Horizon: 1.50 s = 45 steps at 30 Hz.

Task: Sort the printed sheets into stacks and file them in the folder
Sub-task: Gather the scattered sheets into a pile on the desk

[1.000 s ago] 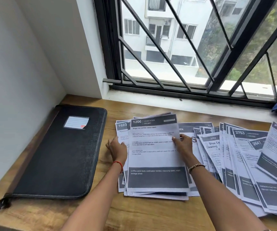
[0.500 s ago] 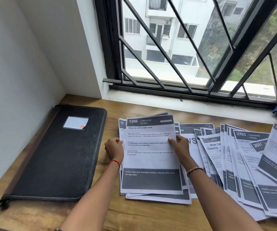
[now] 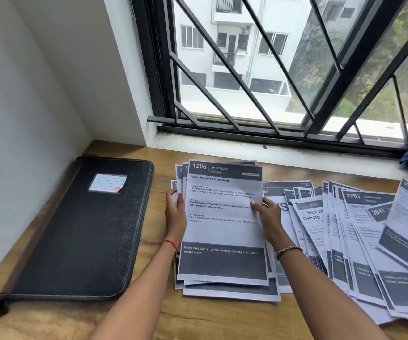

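Both my L hand [image 3: 175, 215] & R hand [image 3: 269, 218] grip the side edges of the 1206-topped stack [image 3: 222, 233], mid-desk btwn the shut folder [image 3: 80, 231] & the fanned sheets [image 3: 360, 231], so I aim to tap its edges flush w/ even pressure, no creasing.

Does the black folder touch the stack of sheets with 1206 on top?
Apart. The head view shows bare wooden table between the folder and the stack of sheets.

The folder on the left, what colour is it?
The folder is black, seen best in the head view.
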### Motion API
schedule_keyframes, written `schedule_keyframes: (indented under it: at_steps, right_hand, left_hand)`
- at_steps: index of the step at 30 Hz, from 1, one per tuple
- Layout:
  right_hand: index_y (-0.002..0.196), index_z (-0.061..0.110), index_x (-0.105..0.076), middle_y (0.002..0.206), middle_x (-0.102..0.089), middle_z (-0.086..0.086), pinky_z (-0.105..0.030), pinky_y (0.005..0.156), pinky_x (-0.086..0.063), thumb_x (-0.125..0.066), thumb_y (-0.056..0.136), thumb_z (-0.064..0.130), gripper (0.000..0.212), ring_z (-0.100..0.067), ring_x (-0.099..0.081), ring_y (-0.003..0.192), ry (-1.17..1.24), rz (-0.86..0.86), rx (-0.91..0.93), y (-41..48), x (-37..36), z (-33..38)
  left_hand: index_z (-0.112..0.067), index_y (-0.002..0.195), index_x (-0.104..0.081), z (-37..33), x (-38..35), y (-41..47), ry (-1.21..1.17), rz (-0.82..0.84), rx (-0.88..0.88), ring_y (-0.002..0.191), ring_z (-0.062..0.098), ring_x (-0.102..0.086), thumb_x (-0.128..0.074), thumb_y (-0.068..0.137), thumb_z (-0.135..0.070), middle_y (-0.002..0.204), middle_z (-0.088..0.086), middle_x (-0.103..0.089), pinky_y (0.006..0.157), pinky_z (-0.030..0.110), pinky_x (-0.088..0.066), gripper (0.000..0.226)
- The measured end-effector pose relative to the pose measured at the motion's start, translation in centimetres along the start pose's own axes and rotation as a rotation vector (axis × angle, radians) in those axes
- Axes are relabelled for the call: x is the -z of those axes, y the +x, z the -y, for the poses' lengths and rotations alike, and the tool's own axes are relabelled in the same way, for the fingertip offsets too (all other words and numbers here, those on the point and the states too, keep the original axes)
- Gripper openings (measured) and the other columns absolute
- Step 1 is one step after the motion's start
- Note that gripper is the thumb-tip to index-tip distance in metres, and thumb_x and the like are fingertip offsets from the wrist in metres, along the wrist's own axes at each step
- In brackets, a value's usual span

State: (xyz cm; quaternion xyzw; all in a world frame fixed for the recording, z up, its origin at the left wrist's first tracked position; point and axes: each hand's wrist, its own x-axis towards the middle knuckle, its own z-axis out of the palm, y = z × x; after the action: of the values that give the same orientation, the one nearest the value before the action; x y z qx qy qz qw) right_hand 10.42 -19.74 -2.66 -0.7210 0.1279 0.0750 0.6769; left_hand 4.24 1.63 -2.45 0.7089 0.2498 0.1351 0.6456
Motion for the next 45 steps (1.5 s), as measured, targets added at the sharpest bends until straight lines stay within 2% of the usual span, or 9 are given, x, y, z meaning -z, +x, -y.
schedule_keyframes:
  at_steps: [2, 6, 11, 15, 19, 28, 32, 40, 45]
  right_hand:
    - [0.099, 0.004, -0.063, 0.076, -0.063, 0.001, -0.009, 0.050, -0.046, -0.058, 0.085, -0.001, 0.016, -0.011, -0.056, 0.065, -0.033, -0.002, 0.015, -0.1, 0.2, 0.0]
    - [0.089, -0.008, -0.063, 0.075, -0.060, -0.006, -0.024, 0.059, -0.043, -0.060, 0.080, 0.001, 0.013, -0.018, -0.053, 0.068, -0.132, -0.027, 0.025, 0.1, 0.5, -0.3]
    - [0.088, 0.005, -0.066, 0.085, -0.066, -0.011, -0.016, 0.055, -0.041, -0.064, 0.081, 0.009, 0.009, -0.015, -0.054, 0.069, -0.189, -0.108, 0.115, -0.1, 1.5, 0.0]
    - [0.115, -0.001, -0.057, 0.105, -0.059, -0.009, -0.025, 0.079, -0.038, -0.071, 0.080, 0.026, 0.046, -0.019, -0.053, 0.096, -0.041, -0.165, 0.035, 0.1, 2.7, 0.4]
    - [0.104, -0.010, -0.064, 0.067, -0.069, 0.007, -0.011, 0.053, -0.046, -0.071, 0.075, 0.007, 0.034, -0.007, -0.062, 0.061, -0.041, -0.090, -0.064, 0.1, 4.2, 0.6]
    - [0.107, -0.005, -0.063, 0.075, -0.062, -0.003, -0.018, 0.054, -0.050, -0.061, 0.079, -0.008, 0.028, -0.015, -0.056, 0.064, -0.015, -0.125, -0.092, -0.6, 6.4, 0.6]
    - [0.104, -0.003, -0.064, 0.064, -0.065, -0.002, -0.016, 0.050, -0.049, -0.061, 0.078, -0.008, 0.026, -0.015, -0.059, 0.056, -0.048, -0.068, -0.144, -1.0, 6.6, -0.1]
    - [0.093, -0.001, -0.066, 0.068, -0.060, -0.001, -0.009, 0.042, -0.042, -0.064, 0.078, -0.006, 0.016, -0.013, -0.053, 0.057, -0.140, -0.055, -0.095, -1.5, 4.7, -0.1]
    - [0.080, -0.008, -0.065, 0.066, -0.058, -0.007, -0.015, 0.045, -0.042, -0.066, 0.074, -0.006, 0.006, -0.017, -0.050, 0.060, -0.183, -0.084, -0.084, -1.6, 4.6, -0.6]
  left_hand:
    - [-0.013, 0.130, -0.040, 0.4, -0.3, 0.2, -0.065, 0.093, 0.058, 0.119, 0.023, -0.051, -0.048, 0.090, -0.049, 0.130, 0.009, -0.053, 0.102, 0.041, -0.041, 0.054]
    - [-0.009, 0.132, -0.043, 0.4, -0.8, 0.5, -0.057, 0.230, 0.062, 0.119, 0.026, -0.053, -0.053, 0.090, -0.002, 0.128, 0.013, -0.056, 0.103, 0.047, -0.041, 0.043]
    - [-0.014, 0.139, -0.038, 0.5, -1.6, 0.6, -0.102, 0.264, 0.142, 0.121, 0.030, -0.051, -0.050, 0.090, -0.001, 0.132, 0.013, -0.053, 0.104, 0.052, -0.039, 0.052]
    - [-0.014, 0.139, -0.037, -0.7, -2.7, -0.3, -0.186, 0.288, 0.214, 0.117, 0.031, -0.054, -0.048, 0.092, 0.002, 0.129, 0.013, -0.055, 0.101, 0.050, -0.042, 0.051]
    - [-0.013, 0.127, -0.046, -1.2, -3.7, -0.8, -0.177, 0.321, 0.183, 0.109, 0.027, -0.057, -0.046, 0.093, 0.002, 0.123, 0.014, -0.058, 0.098, 0.043, -0.045, 0.037]
    - [0.002, 0.123, -0.051, 0.4, -3.2, -0.8, 0.428, -0.164, 0.032, 0.125, 0.034, -0.035, -0.054, 0.088, 0.001, 0.131, 0.018, -0.047, 0.099, 0.037, -0.033, 0.036]
    - [0.005, 0.122, -0.048, 0.7, -2.2, -1.0, 0.607, -0.150, 0.075, 0.123, 0.036, -0.034, -0.064, 0.083, -0.004, 0.128, 0.022, -0.046, 0.097, 0.041, -0.034, 0.043]
    - [0.006, 0.099, -0.061, 1.5, -2.0, -0.2, 0.521, -0.113, 0.085, 0.104, 0.035, -0.052, -0.067, 0.080, -0.001, 0.105, 0.022, -0.061, 0.083, 0.038, -0.042, 0.022]
    - [0.005, 0.064, -0.057, 1.0, -1.7, -0.4, 0.417, -0.148, -0.013, 0.060, 0.025, -0.044, -0.061, 0.086, -0.002, 0.064, 0.025, -0.056, 0.057, 0.027, -0.029, 0.024]
